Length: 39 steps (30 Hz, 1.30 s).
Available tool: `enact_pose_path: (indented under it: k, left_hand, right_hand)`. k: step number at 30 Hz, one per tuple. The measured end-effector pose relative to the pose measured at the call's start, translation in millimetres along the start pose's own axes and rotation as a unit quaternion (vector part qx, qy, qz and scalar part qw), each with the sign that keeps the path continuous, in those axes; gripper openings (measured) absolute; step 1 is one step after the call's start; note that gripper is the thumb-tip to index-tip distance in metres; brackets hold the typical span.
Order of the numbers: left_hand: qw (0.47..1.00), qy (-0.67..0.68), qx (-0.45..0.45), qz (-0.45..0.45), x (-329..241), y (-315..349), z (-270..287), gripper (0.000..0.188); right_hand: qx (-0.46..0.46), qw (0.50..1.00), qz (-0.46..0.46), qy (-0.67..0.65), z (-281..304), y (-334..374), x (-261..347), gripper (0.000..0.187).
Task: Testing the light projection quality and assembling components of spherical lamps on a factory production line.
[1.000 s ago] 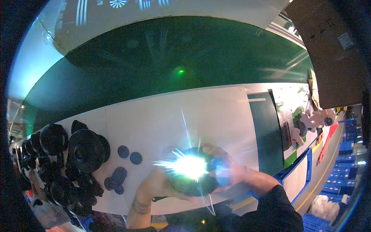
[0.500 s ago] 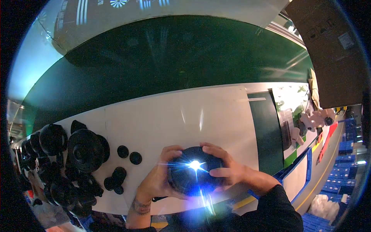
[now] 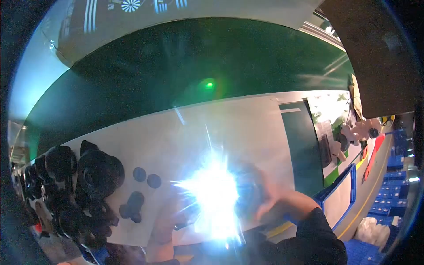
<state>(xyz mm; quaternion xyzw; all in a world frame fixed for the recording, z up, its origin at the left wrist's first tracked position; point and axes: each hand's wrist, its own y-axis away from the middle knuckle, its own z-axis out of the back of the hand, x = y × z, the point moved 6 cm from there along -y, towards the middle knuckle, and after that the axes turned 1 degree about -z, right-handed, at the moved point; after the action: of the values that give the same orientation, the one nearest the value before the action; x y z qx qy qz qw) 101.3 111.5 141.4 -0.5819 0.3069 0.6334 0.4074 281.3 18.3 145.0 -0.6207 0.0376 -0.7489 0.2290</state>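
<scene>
In front of me is a round black lamp [image 3: 248, 185], its light pointed up at the camera. A white-blue glare covers most of it, so little beyond its dark right side shows. My right hand [image 3: 270, 194], smeared by motion, curls round that right side. My left hand [image 3: 170, 210] is a faint shape at the left edge of the glare. Its fingers are washed out, and I cannot tell how they lie. Several small black discs [image 3: 153, 181] lie on the white table to the left, some of them overlapping.
Many black round-headed parts [image 3: 99, 172] crowd the left end of the white table [image 3: 154, 137]. A dark green panel [image 3: 304, 141] and a blue-rimmed tray [image 3: 353, 190] stand at the right. Pale pink parts [image 3: 360, 132] sit farther right; blue crates [image 3: 391, 190] are stacked beyond.
The lamp's glare has grown much larger and now hides the left hand's fingers. The right hand has blurred and shifted slightly right and down. The discs have not moved.
</scene>
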Motion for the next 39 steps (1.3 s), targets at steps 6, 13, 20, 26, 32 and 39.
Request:
enact_pose_path:
  k: [6, 13, 20, 26, 32, 39]
  left_hand:
    - [0.999, 0.038, -0.001, 0.004, 3.5, 4.4, 0.0, 0.124]
    - [0.992, 0.118, -0.013, 0.035, 9.5, 9.3, -4.8, 0.115]
    - [0.993, 0.113, -0.030, 0.032, 18.0, 10.4, -5.0, 0.115]
    - [0.992, 0.117, -0.028, 0.031, 16.8, 15.5, -8.3, 0.115]
    - [0.991, 0.131, -0.026, 0.023, 21.4, 13.1, -11.1, 0.115]
    - [0.994, 0.098, -0.043, -0.013, 12.3, 14.2, -9.8, 0.118]
  right_hand:
    - [0.029, 0.996, -0.070, 0.045, 3.9, -19.2, -2.3, 0.109]
    - [0.022, 0.994, -0.068, 0.077, 2.3, -28.4, 2.1, 0.109]
    - [-0.013, 0.997, -0.080, 0.002, -1.6, -21.4, -6.0, 0.108]
    - [-0.001, 0.996, -0.084, -0.026, -8.9, -17.3, -7.3, 0.109]
    - [-0.010, 0.998, -0.060, -0.023, -6.4, -13.8, -12.8, 0.111]
    - [-0.010, 1.000, -0.026, 0.013, -5.2, -14.5, -8.8, 0.113]
